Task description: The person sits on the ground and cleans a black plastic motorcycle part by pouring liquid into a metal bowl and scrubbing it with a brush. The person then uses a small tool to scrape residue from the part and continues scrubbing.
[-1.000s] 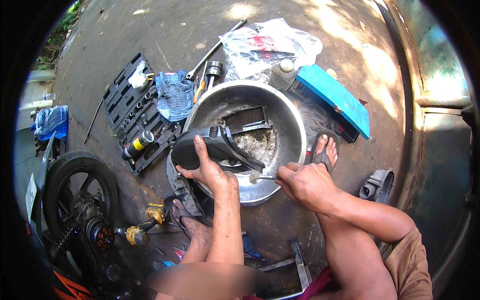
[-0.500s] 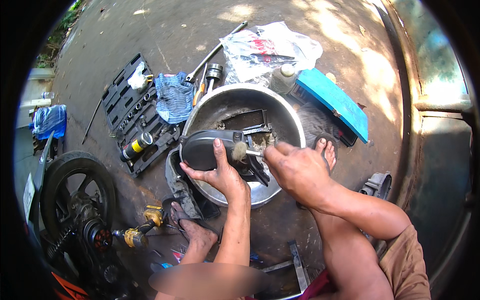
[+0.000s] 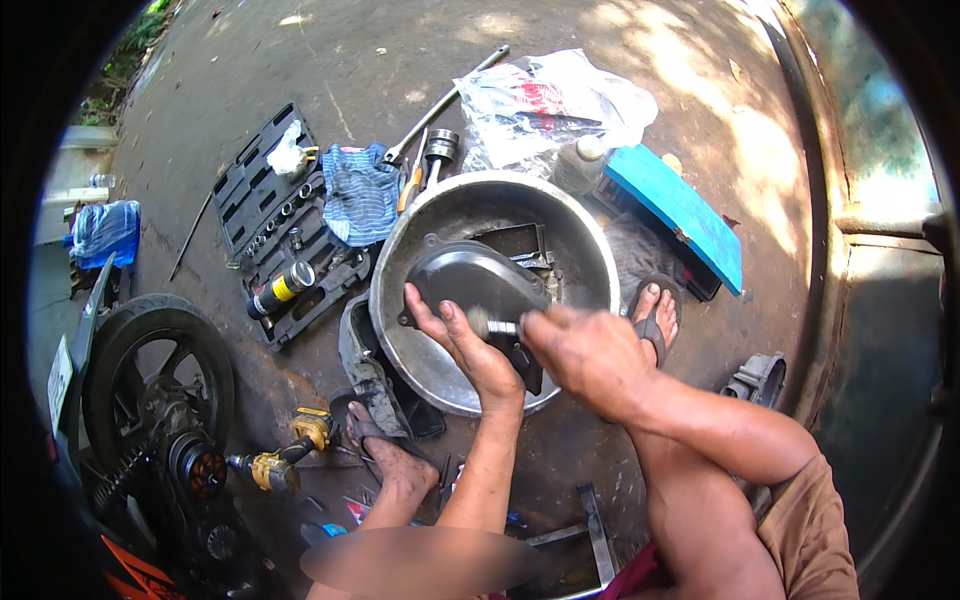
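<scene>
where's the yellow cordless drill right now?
In the head view, the yellow cordless drill lies on the ground at lower left, between the motorcycle wheel and the person's left foot, below the black socket case.

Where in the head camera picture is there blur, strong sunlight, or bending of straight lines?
In the head view the right hand is smeared by motion, while the left hand on the dark cover looks sharp; dappled sunlight falls on the ground and brightens the plastic bag; a smooth blurred patch sits at the lower edge; the fisheye bends edges near the rim, with black corners.
</scene>
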Motion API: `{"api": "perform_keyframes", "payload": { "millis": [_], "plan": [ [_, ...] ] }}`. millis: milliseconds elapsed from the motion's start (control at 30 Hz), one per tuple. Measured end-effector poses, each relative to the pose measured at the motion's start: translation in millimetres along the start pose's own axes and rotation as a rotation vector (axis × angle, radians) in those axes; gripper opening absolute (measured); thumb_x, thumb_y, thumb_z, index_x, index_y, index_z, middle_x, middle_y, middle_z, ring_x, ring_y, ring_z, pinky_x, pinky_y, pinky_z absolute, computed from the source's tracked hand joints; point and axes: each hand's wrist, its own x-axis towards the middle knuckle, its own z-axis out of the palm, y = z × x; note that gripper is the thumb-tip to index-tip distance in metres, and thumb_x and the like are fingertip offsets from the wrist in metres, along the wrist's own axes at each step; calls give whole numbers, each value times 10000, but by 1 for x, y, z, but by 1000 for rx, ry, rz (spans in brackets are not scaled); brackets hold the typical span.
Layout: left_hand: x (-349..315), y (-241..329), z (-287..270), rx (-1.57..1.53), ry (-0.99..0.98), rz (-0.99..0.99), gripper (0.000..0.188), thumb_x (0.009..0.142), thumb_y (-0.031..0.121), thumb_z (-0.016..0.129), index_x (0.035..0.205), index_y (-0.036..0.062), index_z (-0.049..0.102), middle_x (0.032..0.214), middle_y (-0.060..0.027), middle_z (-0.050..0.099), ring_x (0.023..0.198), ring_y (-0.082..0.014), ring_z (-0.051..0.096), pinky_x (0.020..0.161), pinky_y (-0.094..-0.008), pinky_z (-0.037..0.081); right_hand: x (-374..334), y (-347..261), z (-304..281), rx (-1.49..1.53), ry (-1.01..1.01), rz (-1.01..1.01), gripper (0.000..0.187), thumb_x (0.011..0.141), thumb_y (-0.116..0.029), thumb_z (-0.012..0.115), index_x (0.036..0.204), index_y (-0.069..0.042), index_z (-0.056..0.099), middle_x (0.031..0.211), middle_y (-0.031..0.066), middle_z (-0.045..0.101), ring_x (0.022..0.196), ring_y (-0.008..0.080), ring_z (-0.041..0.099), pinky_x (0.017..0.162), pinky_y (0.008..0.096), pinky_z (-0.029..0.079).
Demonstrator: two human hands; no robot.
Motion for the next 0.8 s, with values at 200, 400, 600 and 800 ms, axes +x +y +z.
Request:
{"api": "perform_keyframes", "payload": {
  "millis": [200, 400, 600, 800],
  "plan": [
    [3, 0, -7, 19, -56, 18, 715, 1061, 497, 327, 1584, 46, 143, 1649, -182, 92, 1532, -289, 73, 1227, -438, 79, -4, -2, -8, -3, -160, 29, 67, 880, -108, 562, 928, -62, 552, 807, 144, 621, 677, 347, 683, 556, 461, 539],
    [17, -6, -32, 221, -74, 119, 701, 1041, 403, 477, 1587, 87, 171, 1624, -143, 173, 1480, -270, 213, 1207, -422, 173, -27, 40, 6, -127, 222, 125, 169, 926, -205, 604, 917, -46, 546, 805, 183, 629, 720, 422, 650, 691, 521, 500],
    [32, -2, -67, -385, -96, -400, 930, 907, 438, 722, 1575, 48, 206, 1580, -159, 277, 1478, -264, 217, 1203, -383, 167, -29, 62, 53, -35, -2, 142, 184, 874, -168, 667, 958, -40, 565, 925, 181, 619, 905, 407, 631, 793, 493, 491],
    [18, 40, -86, -964, -377, -790, 1027, 778, 897, 471, 1312, 20, 500, 1050, -199, 611, 807, -259, 590, 698, -381, 518, -26, 69, 25, 139, 107, 192, 286, 824, -131, 741, 1087, -31, 696, 1018, 159, 662, 958, 339, 656, 840, 406, 524]
  ]
}}
